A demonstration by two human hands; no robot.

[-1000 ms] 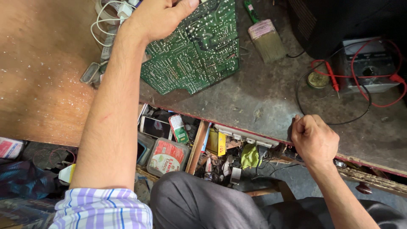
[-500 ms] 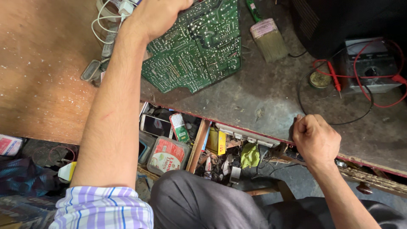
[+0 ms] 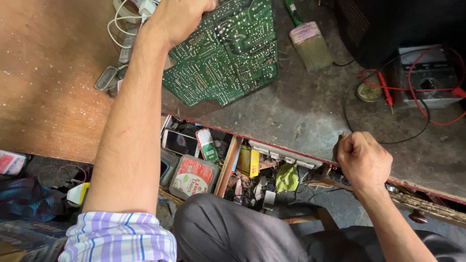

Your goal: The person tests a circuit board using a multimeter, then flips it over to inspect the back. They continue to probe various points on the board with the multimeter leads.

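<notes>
Fist closed and resting as before on the near edge of the workbench (image 3: 310,116), the right hand (image 3: 363,160) has barely moved, while farther along that bench the left hand (image 3: 177,17) still grips the green circuit board (image 3: 228,53), which lies flat, unshifted.

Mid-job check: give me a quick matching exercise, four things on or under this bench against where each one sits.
1. circuit board
2. paintbrush
3. left hand
4. right hand

A. fist at the bench's front edge
B. gripping the board's top left corner
C. lying right of the board
D. flat on the bench, solder side up

Pairs: 1-D, 2-C, 3-B, 4-A
</notes>
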